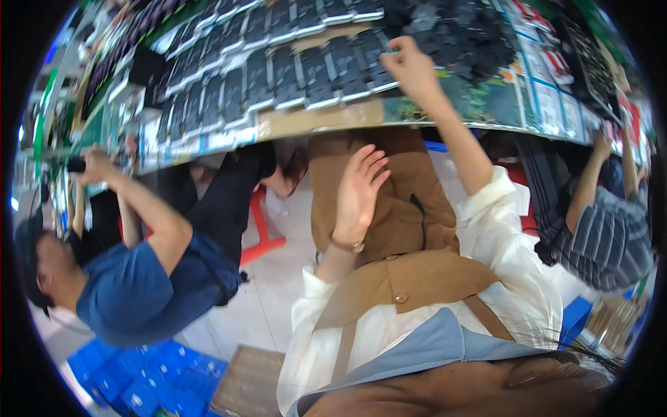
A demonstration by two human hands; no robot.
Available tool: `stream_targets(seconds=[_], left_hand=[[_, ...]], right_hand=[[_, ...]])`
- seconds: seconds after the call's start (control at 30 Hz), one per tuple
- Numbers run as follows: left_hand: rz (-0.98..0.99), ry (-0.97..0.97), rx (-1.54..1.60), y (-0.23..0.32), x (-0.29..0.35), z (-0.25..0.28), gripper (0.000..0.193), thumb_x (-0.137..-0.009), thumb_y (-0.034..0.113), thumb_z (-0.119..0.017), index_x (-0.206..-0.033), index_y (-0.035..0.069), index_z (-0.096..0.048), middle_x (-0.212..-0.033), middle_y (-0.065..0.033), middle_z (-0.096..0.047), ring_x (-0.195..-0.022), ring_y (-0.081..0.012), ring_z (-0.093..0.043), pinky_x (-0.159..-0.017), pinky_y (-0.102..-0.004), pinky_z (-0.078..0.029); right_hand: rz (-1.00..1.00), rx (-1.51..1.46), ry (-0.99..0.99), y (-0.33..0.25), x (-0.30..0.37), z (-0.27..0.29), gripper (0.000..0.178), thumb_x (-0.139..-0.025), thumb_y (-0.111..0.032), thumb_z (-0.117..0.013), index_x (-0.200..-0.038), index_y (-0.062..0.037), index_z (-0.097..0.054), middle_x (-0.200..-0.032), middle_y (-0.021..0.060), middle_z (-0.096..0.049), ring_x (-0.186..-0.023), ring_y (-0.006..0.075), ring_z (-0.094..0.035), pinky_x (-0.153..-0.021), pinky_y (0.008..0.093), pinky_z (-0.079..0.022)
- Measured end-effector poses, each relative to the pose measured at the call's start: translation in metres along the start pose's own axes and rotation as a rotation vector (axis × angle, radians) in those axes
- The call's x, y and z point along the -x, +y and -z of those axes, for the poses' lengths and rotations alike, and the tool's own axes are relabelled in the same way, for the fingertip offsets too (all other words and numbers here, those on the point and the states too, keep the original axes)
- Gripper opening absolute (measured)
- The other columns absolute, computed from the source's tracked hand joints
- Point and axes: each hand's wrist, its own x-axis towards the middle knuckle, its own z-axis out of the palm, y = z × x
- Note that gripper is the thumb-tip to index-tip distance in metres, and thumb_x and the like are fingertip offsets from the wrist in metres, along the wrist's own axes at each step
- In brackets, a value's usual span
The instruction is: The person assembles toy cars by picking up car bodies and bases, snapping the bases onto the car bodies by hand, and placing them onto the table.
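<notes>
My left hand (360, 189) hovers over my lap, in front of the table edge, with its fingers stretched out and nothing in it. My right hand (411, 68) reaches over the table with thumb and forefinger pinched together; whatever they may hold is too small to make out. It is at the right end of a row of flat black rectangular pieces (321, 75) with pale strips between them. Just beyond and right of that hand lies a heap of loose black parts (462, 43).
A piece of brown cardboard (319, 119) lies along the table's front edge. One person in a blue shirt (135, 292) works at my left, another in a striped top (604, 240) at my right. A red stool (260, 229), blue boxes (142, 375) and a cardboard box (244, 379) stand on the floor.
</notes>
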Motion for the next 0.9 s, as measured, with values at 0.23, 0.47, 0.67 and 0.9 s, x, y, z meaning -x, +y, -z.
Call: stream_targets(seconds=[0.23,0.47,0.67,0.9], left_hand=[[0.033,0.011,0.014,0.004,-0.002,0.015,0.036,-0.094,0.033,-0.041,-0.115,0.006,-0.051,-0.112,-0.0093,-0.057,-0.107,-0.0235,-0.052,-0.095,-0.0393,-0.04],[0.044,0.041,-0.007,0.009,0.002,0.02,0.036,-0.094,0.032,-0.04,-0.116,0.005,-0.049,-0.11,-0.0081,-0.055,-0.106,-0.0223,-0.051,-0.093,-0.0381,-0.04],[0.064,0.055,-0.073,0.001,-0.005,0.015,0.035,-0.094,0.031,-0.04,-0.116,0.005,-0.048,-0.11,-0.0082,-0.054,-0.105,-0.0215,-0.051,-0.093,-0.0368,-0.04],[0.063,0.056,-0.13,-0.007,-0.011,-0.01,0.034,-0.094,0.029,-0.04,-0.115,0.005,-0.049,-0.109,-0.0083,-0.055,-0.104,-0.021,-0.052,-0.092,-0.0354,-0.041]], right_hand=[[0.146,0.217,-0.145,-0.011,-0.006,0.01,0.035,-0.082,-0.034,-0.057,-0.103,-0.0077,-0.048,-0.071,0.0187,-0.062,-0.072,0.0379,-0.061,-0.065,0.046,-0.047],[0.14,0.023,0.509,0.078,-0.02,0.126,0.042,-0.073,-0.018,-0.07,-0.11,-0.0046,-0.054,-0.095,0.0111,-0.058,-0.085,0.0242,-0.057,-0.072,0.0351,-0.048],[-0.107,0.528,0.865,0.302,-0.036,0.263,0.066,-0.067,-0.025,-0.077,-0.114,0.0043,-0.043,-0.108,0.021,-0.05,-0.1,0.0306,-0.051,-0.086,0.0374,-0.042],[-0.291,0.288,0.575,0.298,-0.037,0.282,0.075,-0.064,-0.029,-0.081,-0.12,0.0002,-0.041,-0.106,0.0147,-0.056,-0.097,0.022,-0.055,-0.084,0.0321,-0.046]])
